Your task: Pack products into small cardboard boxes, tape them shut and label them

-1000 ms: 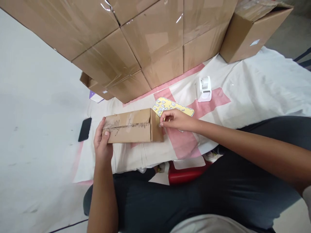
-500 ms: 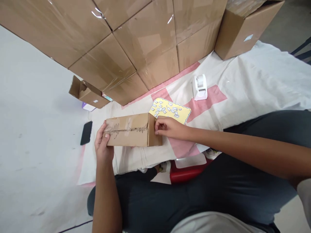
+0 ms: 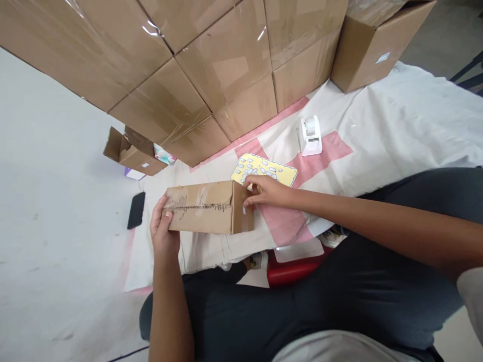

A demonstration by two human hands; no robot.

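Note:
A brown cardboard box (image 3: 204, 213) with dark handwriting and a taped seam is held up by my left hand (image 3: 163, 226), whose fingers and thumb wrap round its left end. My right hand (image 3: 260, 190) is at the box's right end, thumb and fingers apart with a gap between them. Just below that thumb a small pale strip or label (image 3: 244, 210) shows on the end face. Behind the right hand lies a yellow sheet (image 3: 283, 174) bearing several small white pieces.
A white tape dispenser (image 3: 311, 136) stands on the cloth (image 3: 385, 125). Large taped cartons (image 3: 234, 55) form a wall at the back. An open small box (image 3: 139, 156) and a black phone (image 3: 136, 210) are at the left. A red stool (image 3: 294, 270) shows below.
My right thumb and fingers have parted and the hand has lifted slightly off the box's end, where a small pale strip now shows. The left hand still holds the box.

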